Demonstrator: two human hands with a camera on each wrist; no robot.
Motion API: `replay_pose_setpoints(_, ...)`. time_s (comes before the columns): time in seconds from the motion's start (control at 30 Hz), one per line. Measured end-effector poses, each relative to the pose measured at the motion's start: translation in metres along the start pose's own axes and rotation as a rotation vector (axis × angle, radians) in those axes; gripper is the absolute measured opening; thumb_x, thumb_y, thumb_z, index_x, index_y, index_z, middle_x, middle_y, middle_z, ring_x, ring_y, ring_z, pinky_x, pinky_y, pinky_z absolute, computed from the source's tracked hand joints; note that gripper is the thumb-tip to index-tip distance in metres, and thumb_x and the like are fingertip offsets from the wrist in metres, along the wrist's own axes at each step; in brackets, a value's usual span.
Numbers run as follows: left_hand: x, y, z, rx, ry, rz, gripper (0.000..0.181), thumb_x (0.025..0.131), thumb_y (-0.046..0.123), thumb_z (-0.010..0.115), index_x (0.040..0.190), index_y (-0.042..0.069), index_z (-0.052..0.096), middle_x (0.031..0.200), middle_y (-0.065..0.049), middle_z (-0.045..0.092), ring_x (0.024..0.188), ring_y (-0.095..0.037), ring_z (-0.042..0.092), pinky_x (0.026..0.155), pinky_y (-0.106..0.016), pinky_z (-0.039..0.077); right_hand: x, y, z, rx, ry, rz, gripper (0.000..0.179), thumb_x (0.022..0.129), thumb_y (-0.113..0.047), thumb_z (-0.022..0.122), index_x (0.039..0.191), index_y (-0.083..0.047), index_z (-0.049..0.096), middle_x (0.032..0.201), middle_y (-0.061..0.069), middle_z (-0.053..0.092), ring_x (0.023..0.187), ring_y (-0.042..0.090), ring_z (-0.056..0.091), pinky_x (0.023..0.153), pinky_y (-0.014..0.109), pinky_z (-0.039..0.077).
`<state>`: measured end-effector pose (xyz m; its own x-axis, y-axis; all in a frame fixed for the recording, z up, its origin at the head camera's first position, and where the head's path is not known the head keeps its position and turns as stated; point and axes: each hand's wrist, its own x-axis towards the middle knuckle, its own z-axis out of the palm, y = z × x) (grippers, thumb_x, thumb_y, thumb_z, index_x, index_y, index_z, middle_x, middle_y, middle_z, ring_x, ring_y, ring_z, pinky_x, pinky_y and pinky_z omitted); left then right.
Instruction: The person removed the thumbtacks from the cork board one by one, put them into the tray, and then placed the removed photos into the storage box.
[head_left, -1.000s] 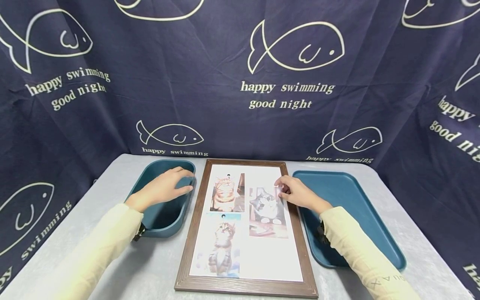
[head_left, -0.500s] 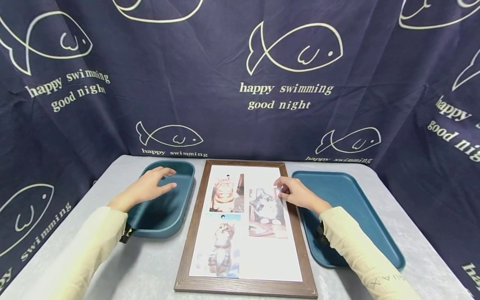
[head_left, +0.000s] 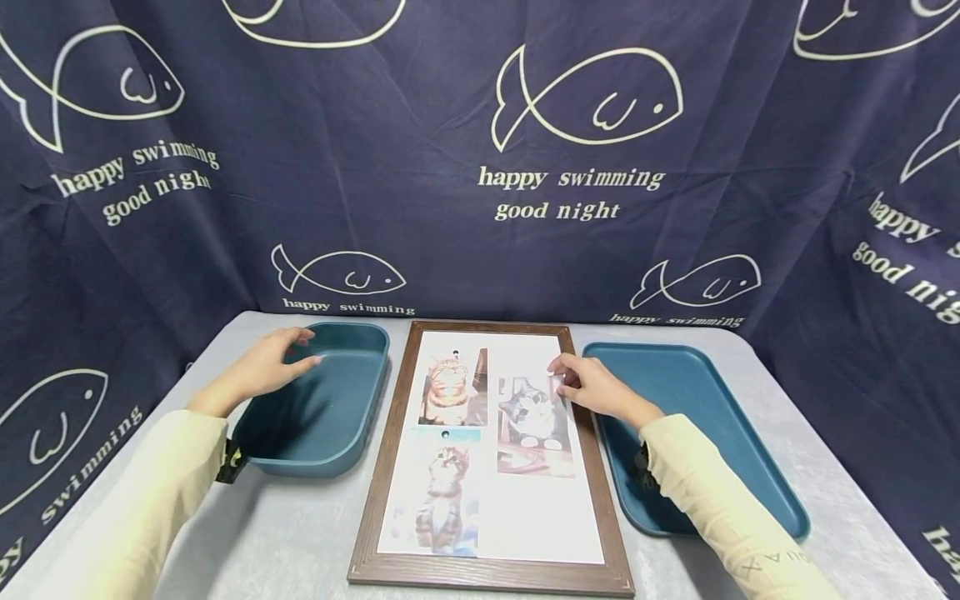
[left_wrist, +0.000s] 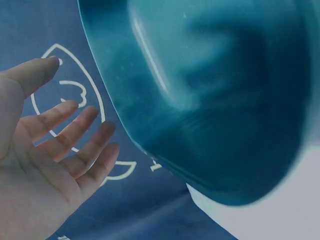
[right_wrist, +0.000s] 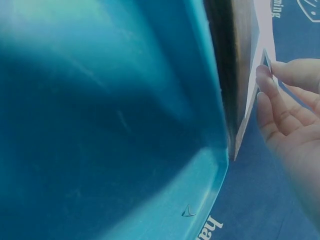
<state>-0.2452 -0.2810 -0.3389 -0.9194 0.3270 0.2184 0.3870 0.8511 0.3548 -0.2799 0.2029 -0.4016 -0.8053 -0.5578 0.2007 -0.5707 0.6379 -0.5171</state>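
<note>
Curtain, dark blue w/ fish drawings, hangs behind the frame and is the biggest thing here. Grey table is under the frame. The frame is brown and has a white sheet inside. Just to its right is a flat tray; near to its left, a deep bin, both blue-green.

Left hand hangs by the bin side farthest from the frame, fingers spread, pinching nothing. This is the recent change: a sec ago it was over the bin side nearest to the frame. Right hand did not change pos.: at the frame's right rail, thumb and fingers pinch the upper right corner of the grey cat photo. My judgement: now only the right hand controls this photo, the left is free.

Grey cat photo is inside the frame, on its right half. On the frame's left half are the orange cat photo and, below, the kitten photo. Each has a dark pin at top, approx. middle: upper pin, lower pin. Smallest, a tack lies in the tray right of the frame.
</note>
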Motion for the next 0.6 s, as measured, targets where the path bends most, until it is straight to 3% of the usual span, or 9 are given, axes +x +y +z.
replay_pose_setpoints(0.37, -0.008, -0.019, -0.006, -0.015, 0.014, -0.106, 0.046, 0.085, 0.015, 0.06, 0.117, -0.016, 0.047, 0.111, -0.036, 0.052, 0.098, -0.047, 0.054, 0.083, -0.052, 0.045, 0.0, 0.0, -0.002, 0.014, -0.004, 0.002, 0.025, 0.081, 0.0, 0.063, 0.106, 0.001, 0.057, 0.077, 0.006, 0.061, 0.066, 0.01, 0.052, 0.058, 0.023, 0.044)
replay_pose_setpoints(0.6, -0.013, -0.035, -0.007, -0.01, -0.035, -0.18, 0.048, 0.086, 0.015, 0.058, 0.117, -0.019, 0.044, 0.11, -0.04, 0.05, 0.093, -0.051, 0.055, 0.081, -0.055, 0.045, -0.001, 0.0, -0.002, 0.019, -0.003, 0.015, 0.025, 0.082, -0.001, 0.061, 0.107, 0.0, 0.057, 0.077, 0.004, 0.059, 0.064, 0.01, 0.048, 0.058, 0.024, 0.042)
